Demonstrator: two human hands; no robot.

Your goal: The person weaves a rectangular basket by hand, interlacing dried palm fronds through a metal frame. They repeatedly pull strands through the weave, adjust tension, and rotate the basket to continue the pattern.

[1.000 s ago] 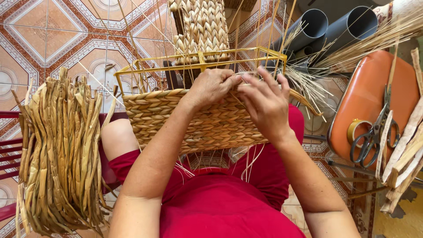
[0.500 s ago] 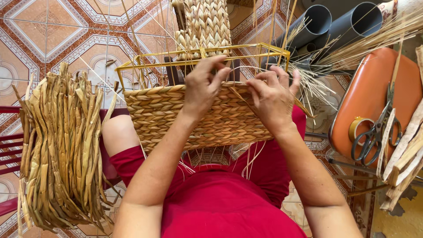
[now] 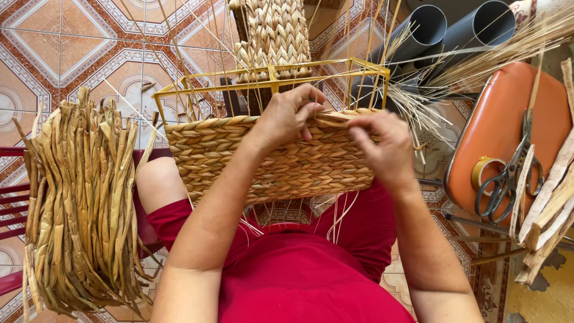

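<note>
Work: weaving a basket (image 3: pixel 269 158) of dried fibre around a yellow wire frame (image 3: pixel 269 75); it rests on the person's lap, against the red clothing (image 3: pixel 293 269).
Left hand (image 3: pixel 290 113): curled over the top edge of the woven wall, fingers bent and pressing the top row down.
Right hand (image 3: pixel 382 146): at the same rim, just beside the left; thumb and forefinger pinch a flat strand (image 3: pixel 338 118) and hold it along the edge.
Done: the near wall is woven in tight braided rows from the bottom up to where the hands are.
Left: the upper part of the frame stands bare, with thin upright stakes (image 3: pixel 359 54) rising past the top rail; judging by that gap, several rows remain. Loose ends hang under the basket, untrimmed.
Supply: a thick bundle (image 3: pixel 78 209) of dried leaves lies at the person's left, plenty to draw on.
Tools: scissors (image 3: pixel 508 173) and a tape roll (image 3: pixel 485 173) lie on an orange seat (image 3: pixel 508 101) at the right, untouched.
Behind: another woven piece (image 3: pixel 275 33) and grey pipes (image 3: pixel 454 30) on the tiled floor (image 3: pixel 60 54).
</note>
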